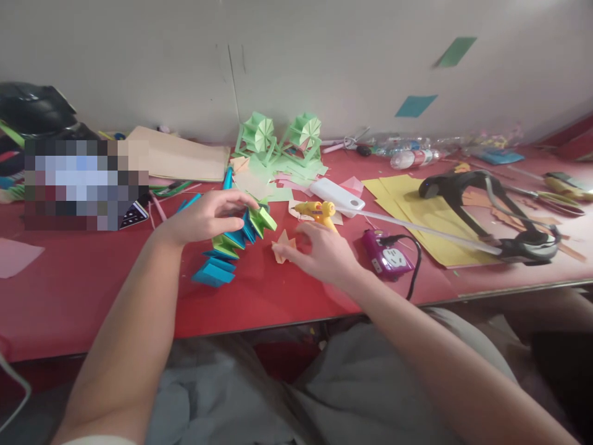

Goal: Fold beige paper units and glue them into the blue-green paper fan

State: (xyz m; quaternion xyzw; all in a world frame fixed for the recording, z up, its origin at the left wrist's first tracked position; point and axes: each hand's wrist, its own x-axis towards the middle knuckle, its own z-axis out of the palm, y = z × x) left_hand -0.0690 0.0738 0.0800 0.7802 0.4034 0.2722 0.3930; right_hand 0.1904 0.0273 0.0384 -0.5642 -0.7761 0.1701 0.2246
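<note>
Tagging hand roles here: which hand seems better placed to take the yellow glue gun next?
Probably the right hand: it is close to the yellow glue gun. The left hand is farther off, at the blue-and-green folded paper.

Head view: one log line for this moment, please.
left hand: touching blue-green folded paper; right hand: at peach paper; glue gun: near right hand
</note>
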